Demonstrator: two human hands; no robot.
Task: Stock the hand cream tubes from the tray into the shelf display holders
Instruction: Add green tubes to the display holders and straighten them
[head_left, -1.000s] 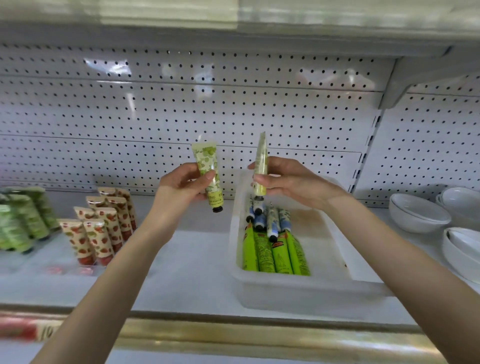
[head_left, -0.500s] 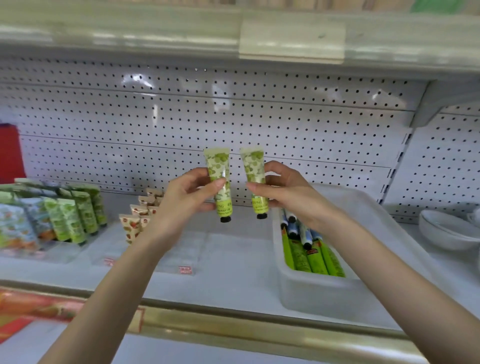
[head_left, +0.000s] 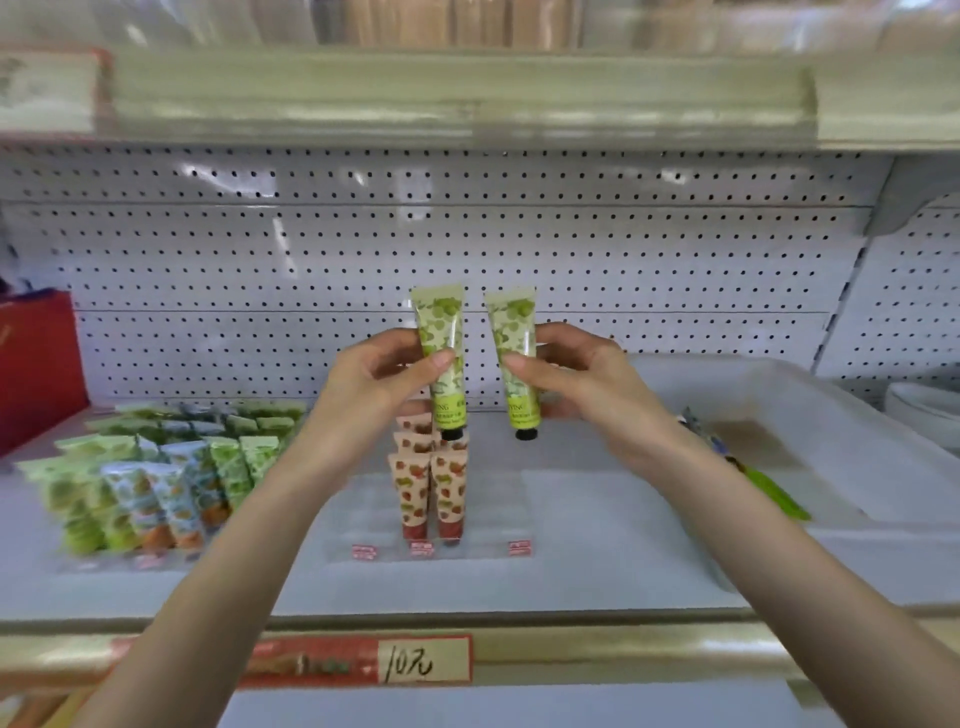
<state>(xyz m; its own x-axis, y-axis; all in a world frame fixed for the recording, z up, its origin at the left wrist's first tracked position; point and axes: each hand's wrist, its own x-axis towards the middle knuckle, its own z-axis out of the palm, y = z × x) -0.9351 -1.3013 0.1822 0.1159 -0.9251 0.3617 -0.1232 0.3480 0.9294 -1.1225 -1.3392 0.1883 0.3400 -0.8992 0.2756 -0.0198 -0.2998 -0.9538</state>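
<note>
We raise both forearms before the shelf. Our left hand (head_left: 387, 382) pinches one green leaf-printed hand cream tube (head_left: 441, 358) upright, cap down; our right hand (head_left: 576, 379) pinches a second matching tube (head_left: 515, 358), above the shelf's middle, left of the white plastic tray (head_left: 852, 415).

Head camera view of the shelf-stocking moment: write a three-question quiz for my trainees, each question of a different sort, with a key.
1. True or false: each hand holds one green tube with its black cap pointing down.
2. Which way do the strawberry tubes in the clear holder stand? A) cap down B) cap up C) lying flat
3. Fill in: the white tray sits on the person's ______ side.

Key
1. True: the left hand pinches the left green tube; the right hand pinches the right green tube.
2. A
3. right
</note>
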